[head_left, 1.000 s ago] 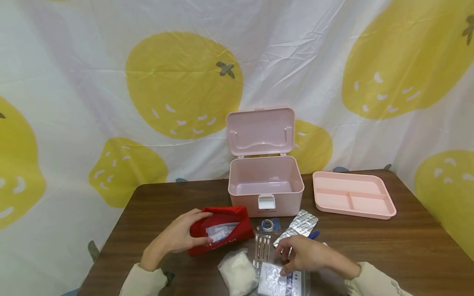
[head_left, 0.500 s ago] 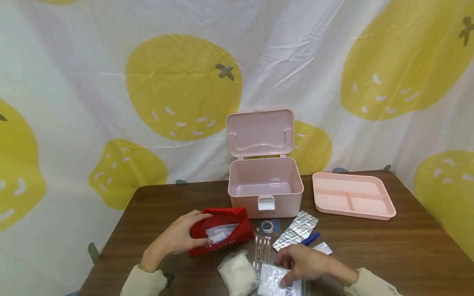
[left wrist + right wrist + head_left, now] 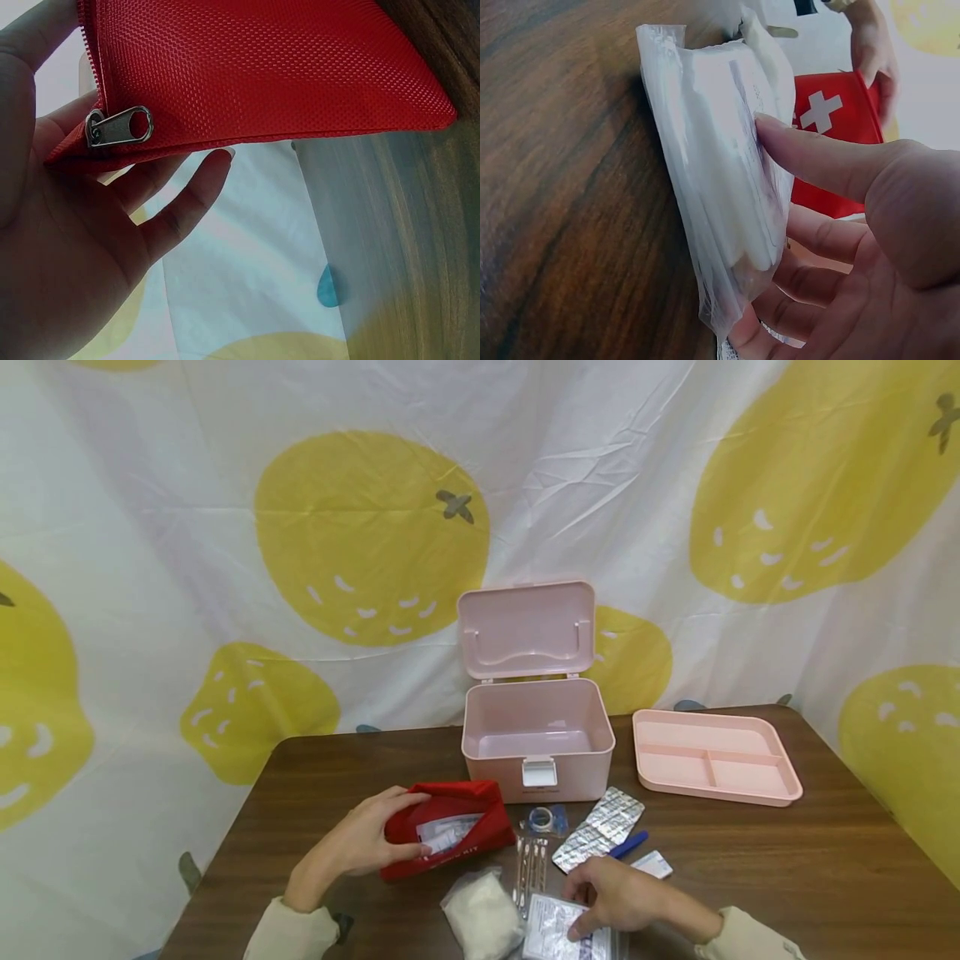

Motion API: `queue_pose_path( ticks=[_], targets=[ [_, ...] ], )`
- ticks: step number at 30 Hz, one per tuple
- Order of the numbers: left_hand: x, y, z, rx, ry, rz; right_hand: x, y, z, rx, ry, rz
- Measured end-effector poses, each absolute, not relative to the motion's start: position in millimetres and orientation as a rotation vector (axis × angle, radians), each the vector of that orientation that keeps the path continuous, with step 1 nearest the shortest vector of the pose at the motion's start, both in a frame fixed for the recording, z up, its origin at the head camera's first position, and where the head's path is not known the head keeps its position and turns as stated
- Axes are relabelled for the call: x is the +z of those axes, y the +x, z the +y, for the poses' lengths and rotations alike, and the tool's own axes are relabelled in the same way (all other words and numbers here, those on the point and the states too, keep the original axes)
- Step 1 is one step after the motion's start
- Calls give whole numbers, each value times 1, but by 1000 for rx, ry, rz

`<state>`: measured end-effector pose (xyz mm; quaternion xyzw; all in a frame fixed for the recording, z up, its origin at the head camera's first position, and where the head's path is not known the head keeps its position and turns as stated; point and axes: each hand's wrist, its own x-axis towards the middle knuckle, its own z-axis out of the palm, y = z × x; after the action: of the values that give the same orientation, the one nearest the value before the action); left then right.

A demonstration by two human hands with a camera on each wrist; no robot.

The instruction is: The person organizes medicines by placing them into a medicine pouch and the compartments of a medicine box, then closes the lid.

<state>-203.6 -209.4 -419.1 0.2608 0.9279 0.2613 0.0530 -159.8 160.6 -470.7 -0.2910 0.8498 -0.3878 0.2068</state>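
Observation:
My left hand (image 3: 367, 835) holds the edge of an unzipped red first-aid pouch (image 3: 491, 831), thumb on the near side and fingers behind. Printed packets show inside its mouth. In the left wrist view the pouch's metal zipper pull (image 3: 120, 129) hangs beside the palm. With my right hand (image 3: 630, 897) I pinch a clear plastic packet of white pads (image 3: 546, 928) at the table's front. The right wrist view has the thumb on the packet's printed face and the fingers curled at its other side. Left of it lie a bag of cotton (image 3: 483, 917) and packed cotton swabs (image 3: 531, 864).
Behind stands a pink box (image 3: 540, 777) with its lid up. A pink divided tray (image 3: 708, 760) lies to its right. Foil blister packs (image 3: 603, 827), a blue pen-like item (image 3: 628, 844), a small white packet (image 3: 652, 864) and a tape roll (image 3: 542, 817) lie on the wooden table (image 3: 750, 868).
My right hand has moved slightly down and right onto the packet of pads, uncovering the blue item and the small white packet. The left hand and pouch have stayed nearly still.

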Motion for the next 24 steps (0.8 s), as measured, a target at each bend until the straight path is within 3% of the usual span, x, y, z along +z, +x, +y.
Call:
queue_pose_path(
  ticks=[24],
  targets=[
    [-421, -204, -211, 770, 815, 2846, -470, -161, 161, -1145, -850, 2397]
  ],
)
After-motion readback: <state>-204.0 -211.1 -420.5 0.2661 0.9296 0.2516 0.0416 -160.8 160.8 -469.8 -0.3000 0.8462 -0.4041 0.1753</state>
